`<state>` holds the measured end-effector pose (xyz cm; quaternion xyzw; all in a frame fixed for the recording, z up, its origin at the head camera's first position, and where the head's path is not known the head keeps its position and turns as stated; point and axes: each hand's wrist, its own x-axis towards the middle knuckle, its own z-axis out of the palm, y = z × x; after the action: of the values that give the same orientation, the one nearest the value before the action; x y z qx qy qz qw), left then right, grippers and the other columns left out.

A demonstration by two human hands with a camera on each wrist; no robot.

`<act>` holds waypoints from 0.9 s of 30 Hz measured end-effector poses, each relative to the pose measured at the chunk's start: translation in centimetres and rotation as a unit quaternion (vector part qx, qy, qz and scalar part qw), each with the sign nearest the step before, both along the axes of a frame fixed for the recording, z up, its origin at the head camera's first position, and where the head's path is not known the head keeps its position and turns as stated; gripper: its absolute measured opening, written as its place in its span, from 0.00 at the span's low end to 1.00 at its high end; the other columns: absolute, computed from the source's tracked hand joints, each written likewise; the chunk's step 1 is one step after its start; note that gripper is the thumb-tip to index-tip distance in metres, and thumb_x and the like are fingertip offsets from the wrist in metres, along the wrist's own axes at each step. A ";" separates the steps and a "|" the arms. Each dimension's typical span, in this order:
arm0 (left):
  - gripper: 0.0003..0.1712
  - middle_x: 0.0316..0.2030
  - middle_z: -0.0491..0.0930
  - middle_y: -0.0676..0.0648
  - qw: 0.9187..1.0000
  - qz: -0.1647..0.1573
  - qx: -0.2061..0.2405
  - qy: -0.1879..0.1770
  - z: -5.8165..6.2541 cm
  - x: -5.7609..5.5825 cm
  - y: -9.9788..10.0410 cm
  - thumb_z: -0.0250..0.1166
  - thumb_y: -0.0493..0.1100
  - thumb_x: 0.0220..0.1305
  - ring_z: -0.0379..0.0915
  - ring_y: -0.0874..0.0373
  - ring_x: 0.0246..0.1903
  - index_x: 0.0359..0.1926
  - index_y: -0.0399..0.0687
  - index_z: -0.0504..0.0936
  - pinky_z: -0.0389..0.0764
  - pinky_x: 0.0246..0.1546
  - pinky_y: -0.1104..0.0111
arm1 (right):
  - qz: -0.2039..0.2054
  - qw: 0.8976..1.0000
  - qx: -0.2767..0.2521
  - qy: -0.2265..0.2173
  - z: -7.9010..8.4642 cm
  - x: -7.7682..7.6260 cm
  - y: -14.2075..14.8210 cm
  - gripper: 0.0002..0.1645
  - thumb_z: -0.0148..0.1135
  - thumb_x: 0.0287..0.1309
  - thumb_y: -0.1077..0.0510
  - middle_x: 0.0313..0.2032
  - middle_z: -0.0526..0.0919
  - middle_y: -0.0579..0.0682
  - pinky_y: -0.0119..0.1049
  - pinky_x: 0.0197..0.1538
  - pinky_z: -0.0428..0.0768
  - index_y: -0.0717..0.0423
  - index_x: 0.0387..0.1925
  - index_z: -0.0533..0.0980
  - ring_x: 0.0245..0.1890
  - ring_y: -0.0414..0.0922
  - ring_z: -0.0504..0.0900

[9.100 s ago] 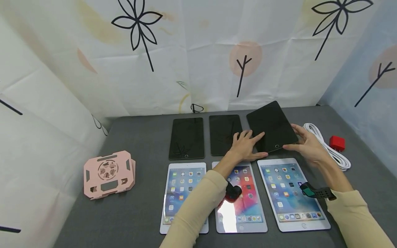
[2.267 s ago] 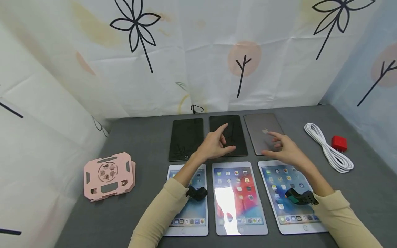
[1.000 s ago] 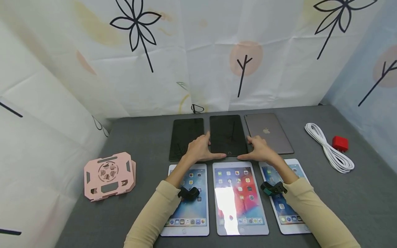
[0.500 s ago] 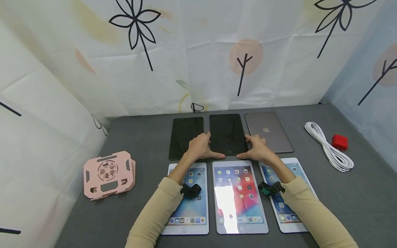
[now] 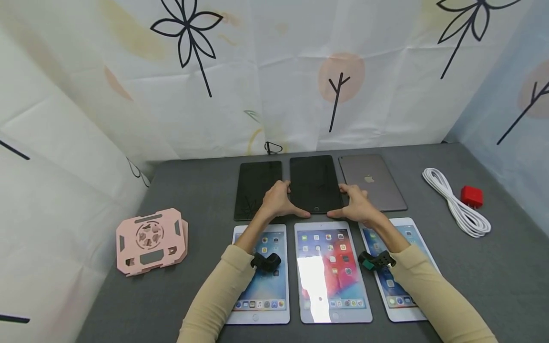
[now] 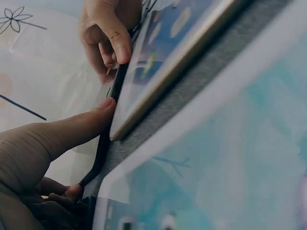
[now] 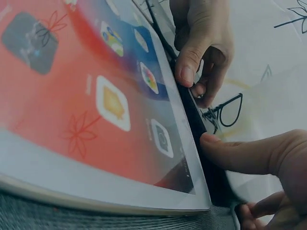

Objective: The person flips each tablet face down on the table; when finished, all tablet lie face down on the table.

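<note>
left hand (image 5: pixel 278 200) + right hand (image 5: pixel 358 205) partly curled, gripping middle black tablet (image 5: pixel 314 183) by its sides, thumbs at near edge; tablet in back row on table (image 5: pixel 203 195), beside grey tablet (image 5: pixel 375 180)

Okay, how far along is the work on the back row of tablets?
Looks done: the rightmost back tablet lies face down, logo showing. In hand: the middle back tablet, screen up, held near its front corners by the left hand and right hand. Probably left: turning that one, then the leftmost back tablet, also screen up.
</note>
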<state>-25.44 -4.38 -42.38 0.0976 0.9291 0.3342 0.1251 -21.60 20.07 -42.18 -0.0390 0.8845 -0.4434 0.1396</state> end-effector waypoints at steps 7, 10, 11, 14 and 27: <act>0.61 0.58 0.76 0.43 0.999 -0.006 0.033 -0.035 0.3 -0.4 -0.3 0.87 0.54 0.39 0.71 0.48 0.54 0.72 0.37 0.68 0.78 0.58 0.55 | 0.043 0.982 -0.186 -0.008 -0.7 -0.5 -0.1 0.62 0.68 0.62 0.66 0.72 0.63 0.74 0.61 0.67 0.72 0.60 0.81 0.35 0.68 0.70 0.71; 0.62 0.59 0.75 0.42 0.999 -0.016 0.008 -0.026 0.5 -0.3 -0.2 0.87 0.58 0.39 0.72 0.47 0.55 0.72 0.37 0.68 0.78 0.58 0.54 | 0.041 0.975 -0.219 -0.017 -0.9 -0.4 -0.2 0.67 0.67 0.63 0.65 0.74 0.61 0.73 0.55 0.67 0.74 0.53 0.81 0.26 0.67 0.68 0.73; 0.64 0.60 0.75 0.42 1.000 -0.015 0.000 -0.022 0.6 -0.3 -0.1 0.87 0.58 0.38 0.72 0.47 0.56 0.73 0.38 0.67 0.78 0.59 0.54 | 0.041 0.972 -0.231 -0.021 -0.9 -0.4 -0.3 0.68 0.67 0.63 0.66 0.74 0.62 0.72 0.52 0.67 0.75 0.50 0.81 0.25 0.66 0.66 0.75; 0.66 0.62 0.75 0.42 1.000 -0.013 -0.015 -0.008 0.6 -0.3 0.0 0.86 0.60 0.38 0.73 0.45 0.59 0.75 0.39 0.66 0.78 0.60 0.53 | 0.040 0.966 -0.255 -0.033 -1.1 -0.4 -0.3 0.70 0.66 0.64 0.66 0.76 0.59 0.70 0.42 0.64 0.77 0.46 0.80 0.21 0.65 0.58 0.78; 0.65 0.64 0.76 0.40 0.997 -0.026 0.065 -0.045 0.7 -0.2 0.4 0.84 0.56 0.46 0.73 0.46 0.59 0.78 0.37 0.59 0.79 0.60 0.54 | 0.037 0.932 -0.356 -0.050 -0.7 0.0 0.2 0.66 0.58 0.65 0.75 0.79 0.46 0.70 0.31 0.52 0.85 0.43 0.81 0.23 0.50 0.34 0.84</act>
<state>-25.68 -4.03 -41.66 0.1145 0.8959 0.3947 0.1685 -21.59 20.28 -42.85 -0.0964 0.6584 -0.7253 0.1764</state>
